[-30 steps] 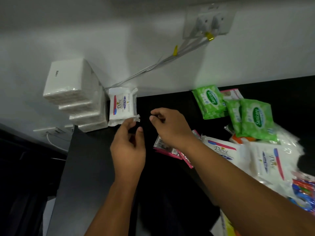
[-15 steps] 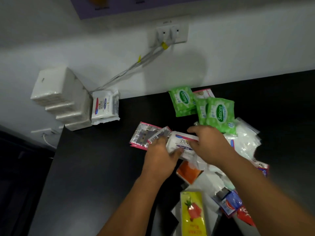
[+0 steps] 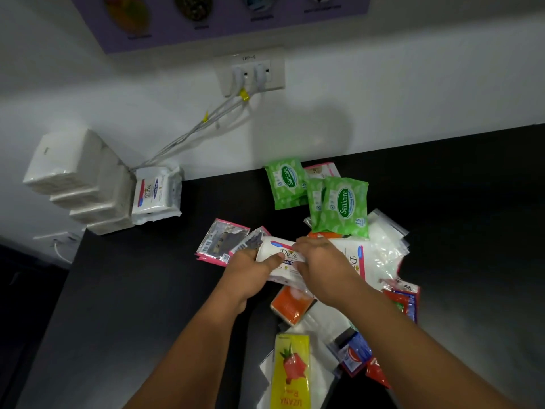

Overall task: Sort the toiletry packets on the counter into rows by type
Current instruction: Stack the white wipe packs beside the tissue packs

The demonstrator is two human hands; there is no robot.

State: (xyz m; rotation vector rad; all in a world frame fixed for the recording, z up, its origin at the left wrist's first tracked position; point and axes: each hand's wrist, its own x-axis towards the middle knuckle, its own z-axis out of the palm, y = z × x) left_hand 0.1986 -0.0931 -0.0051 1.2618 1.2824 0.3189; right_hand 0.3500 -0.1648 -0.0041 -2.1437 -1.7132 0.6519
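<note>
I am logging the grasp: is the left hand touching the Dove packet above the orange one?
Touching. The head view shows the left hand gripping the Dove packet, its thumb pressed across the printed face.

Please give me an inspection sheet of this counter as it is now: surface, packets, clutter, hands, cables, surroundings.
Surface: black counter, bare at left.
Job's things: Dove packet held over the pile; second Dove packet beside the tissue packs; Sanicare packets near the wall; pink sachets left of the hands.
Clutter: unsorted pile with yellow packet, orange packet, clear bags.
Hands: left hand and right hand both grip the Dove packet.
Cables: cables run from the outlet toward the tissue packs.
Surroundings: white wall, purple poster above.
</note>
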